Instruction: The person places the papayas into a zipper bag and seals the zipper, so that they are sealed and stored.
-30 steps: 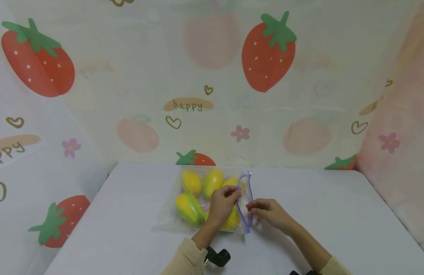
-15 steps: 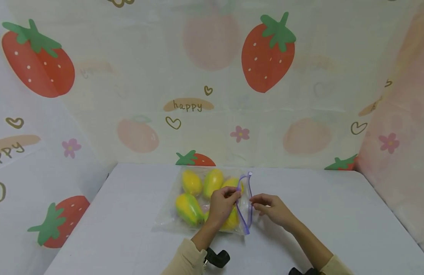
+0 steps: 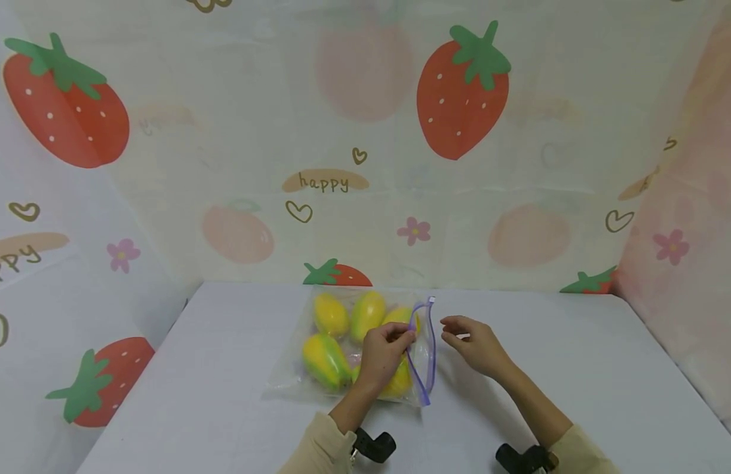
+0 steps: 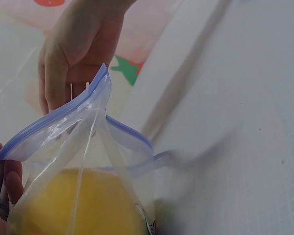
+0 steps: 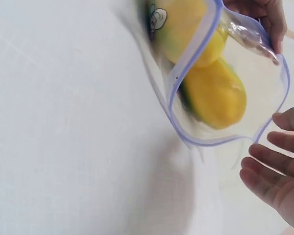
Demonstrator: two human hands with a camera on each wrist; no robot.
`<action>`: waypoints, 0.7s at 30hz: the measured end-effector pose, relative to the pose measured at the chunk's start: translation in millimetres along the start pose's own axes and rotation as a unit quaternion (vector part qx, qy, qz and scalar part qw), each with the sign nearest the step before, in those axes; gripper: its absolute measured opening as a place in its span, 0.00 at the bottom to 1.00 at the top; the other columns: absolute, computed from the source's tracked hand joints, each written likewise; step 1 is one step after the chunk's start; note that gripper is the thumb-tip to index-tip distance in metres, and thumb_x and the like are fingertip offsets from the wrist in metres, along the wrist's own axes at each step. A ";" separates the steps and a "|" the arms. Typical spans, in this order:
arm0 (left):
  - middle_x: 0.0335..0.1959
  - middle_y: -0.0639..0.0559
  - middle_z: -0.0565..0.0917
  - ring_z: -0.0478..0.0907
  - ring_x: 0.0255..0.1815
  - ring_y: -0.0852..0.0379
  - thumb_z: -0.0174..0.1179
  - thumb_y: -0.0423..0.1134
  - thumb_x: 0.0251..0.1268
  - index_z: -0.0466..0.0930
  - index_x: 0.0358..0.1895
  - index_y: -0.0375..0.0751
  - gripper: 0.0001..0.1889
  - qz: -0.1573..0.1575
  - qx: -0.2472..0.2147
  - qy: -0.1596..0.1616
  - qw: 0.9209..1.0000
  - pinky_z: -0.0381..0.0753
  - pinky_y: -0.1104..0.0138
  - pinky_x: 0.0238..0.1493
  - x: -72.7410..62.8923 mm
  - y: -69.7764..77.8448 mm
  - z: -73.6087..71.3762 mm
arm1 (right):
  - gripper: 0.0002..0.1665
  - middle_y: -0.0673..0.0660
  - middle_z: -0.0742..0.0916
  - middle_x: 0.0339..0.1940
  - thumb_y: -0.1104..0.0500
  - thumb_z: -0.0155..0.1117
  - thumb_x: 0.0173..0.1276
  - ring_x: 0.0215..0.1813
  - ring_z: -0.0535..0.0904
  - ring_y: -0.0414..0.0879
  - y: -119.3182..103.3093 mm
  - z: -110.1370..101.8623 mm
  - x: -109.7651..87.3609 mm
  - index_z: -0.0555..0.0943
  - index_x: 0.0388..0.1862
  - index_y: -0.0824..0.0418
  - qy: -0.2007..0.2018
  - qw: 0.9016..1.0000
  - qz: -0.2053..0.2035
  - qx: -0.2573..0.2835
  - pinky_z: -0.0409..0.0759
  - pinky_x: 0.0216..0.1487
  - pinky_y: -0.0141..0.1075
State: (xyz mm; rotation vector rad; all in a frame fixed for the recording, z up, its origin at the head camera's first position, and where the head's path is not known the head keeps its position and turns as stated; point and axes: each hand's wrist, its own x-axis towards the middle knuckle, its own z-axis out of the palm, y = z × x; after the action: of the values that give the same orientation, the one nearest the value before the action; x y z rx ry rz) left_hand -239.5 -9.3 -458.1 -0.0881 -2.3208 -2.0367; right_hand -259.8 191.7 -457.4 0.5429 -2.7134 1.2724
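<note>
A clear zip bag [image 3: 288, 368] with a purple zip edge [image 3: 433, 342] lies on the table, its mouth facing right. Several yellow-green mangoes [image 3: 325, 359] are inside; in the right wrist view one mango [image 5: 215, 95] shows through the gaping mouth. My left hand [image 3: 383, 352] pinches the upper zip edge between thumb and fingers and holds it raised. Just right of the mouth, my right hand [image 3: 475, 345] hovers with loosely bent fingers, holding nothing. Its fingers [image 5: 269, 156] are spread near the rim in the right wrist view. Part of the bag is hidden behind my left hand.
The white table [image 3: 549, 342] reaches out on both sides of the bag. Behind it hangs a cloth backdrop [image 3: 365, 224] printed with strawberries. Black wrist mounts [image 3: 376, 446] sit on both wrists.
My right hand has drawn back from the right side of the zip edge, moving slightly right and up. My left hand keeps its pinch, and the bag stays nearly in place.
</note>
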 end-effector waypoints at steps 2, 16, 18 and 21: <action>0.33 0.46 0.87 0.76 0.30 0.62 0.62 0.41 0.65 0.86 0.41 0.36 0.11 0.001 0.000 0.001 1.000 0.77 0.77 0.32 0.1 -0.1 0.2 | 0.17 0.65 0.88 0.45 0.62 0.62 0.69 0.48 0.84 0.57 1.1 -1.0 2.4 0.80 0.53 0.70 0.005 1.000 -0.002 0.001 0.83 0.48 0.45; 0.33 0.42 0.86 0.74 0.29 0.63 0.64 0.39 0.63 0.86 0.41 0.33 0.12 0.012 -0.009 0.009 1.000 0.75 0.77 0.30 -2.4 1.5 1.9 | 0.22 0.65 0.87 0.49 0.56 0.59 0.72 0.53 0.82 0.60 13.0 -2.8 22.8 0.78 0.57 0.69 0.005 0.999 0.053 -0.009 0.79 0.53 0.52; 0.33 0.42 0.86 0.74 0.29 0.63 0.64 0.40 0.63 0.86 0.41 0.33 0.12 0.010 -0.008 0.007 1.000 0.75 0.77 0.30 -2.5 1.3 1.7 | 0.22 0.66 0.86 0.51 0.56 0.58 0.72 0.53 0.82 0.60 14.4 -1.7 26.3 0.78 0.58 0.69 0.005 0.998 0.064 0.006 0.80 0.52 0.50; 0.33 0.44 0.86 0.75 0.29 0.63 0.64 0.40 0.63 0.86 0.41 0.34 0.11 0.005 -0.004 0.005 1.000 0.76 0.77 0.31 -2.4 0.5 1.5 | 0.23 0.68 0.85 0.54 0.56 0.57 0.73 0.52 0.82 0.59 16.7 0.5 31.9 0.76 0.59 0.71 0.002 0.995 0.090 0.051 0.82 0.50 0.45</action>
State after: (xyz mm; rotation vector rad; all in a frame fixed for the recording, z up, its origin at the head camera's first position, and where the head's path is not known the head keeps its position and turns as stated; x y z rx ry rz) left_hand -237.1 -7.8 -458.0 -0.0885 -2.3007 -2.0380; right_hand -295.4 192.3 -462.3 0.3091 -2.7576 1.4598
